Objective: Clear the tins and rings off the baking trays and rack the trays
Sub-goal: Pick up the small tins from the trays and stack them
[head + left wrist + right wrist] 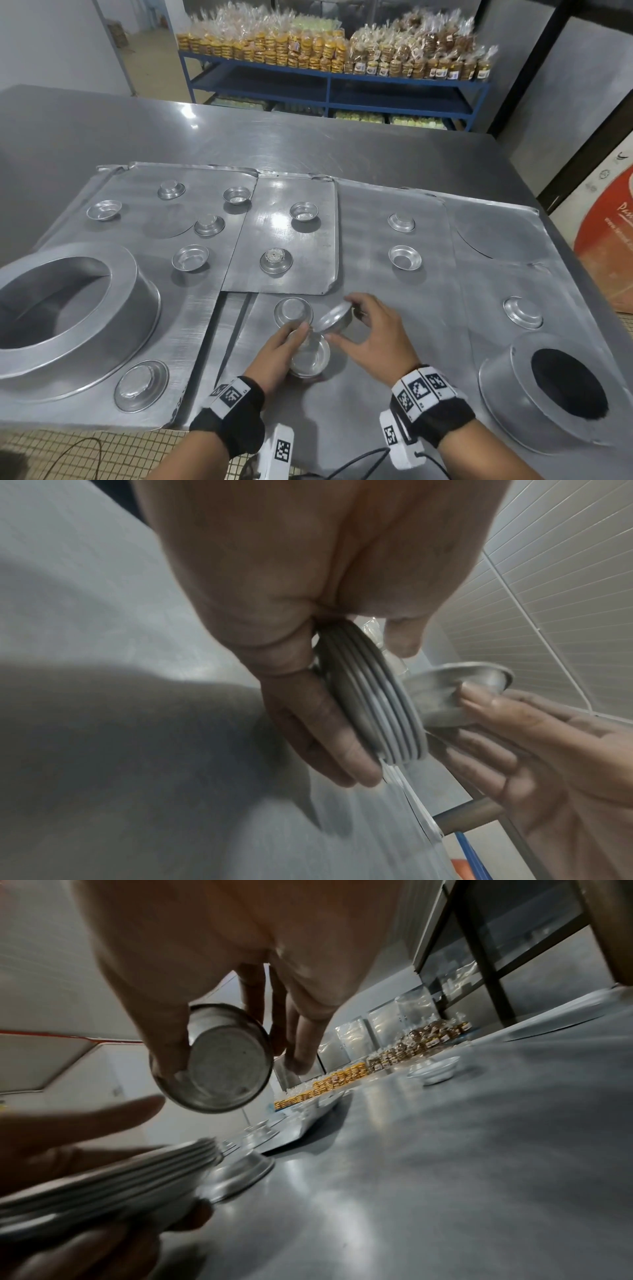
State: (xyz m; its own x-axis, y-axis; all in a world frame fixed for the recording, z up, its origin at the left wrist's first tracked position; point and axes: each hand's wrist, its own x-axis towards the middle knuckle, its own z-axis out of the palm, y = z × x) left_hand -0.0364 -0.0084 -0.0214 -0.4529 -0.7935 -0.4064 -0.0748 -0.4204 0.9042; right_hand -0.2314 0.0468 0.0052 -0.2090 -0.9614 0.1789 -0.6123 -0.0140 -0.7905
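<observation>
We are observing the right hand (pixel 370 329) pinching one small tart tin (pixel 334 318) by its rim, tilted, just above the nested stack of tins (pixel 310 353) that the left hand (pixel 274 353) is gripping with thumb and fingers curled round the rims. In our judgement the step in hand is nesting this tin onto the stack; doing it well means turning the tin so its base is facing into the top tin, levelling the stack and seating it squarely before letting go. Another tin (pixel 293 311) is lying just beyond the hands on the near baking tray (pixel 394 394). Further tins are sitting scattered over the far trays, with a large ring (pixel 68 308) at near left and a second ring (pixel 548 390) at near right, so most of the clearing is remaining.
</observation>
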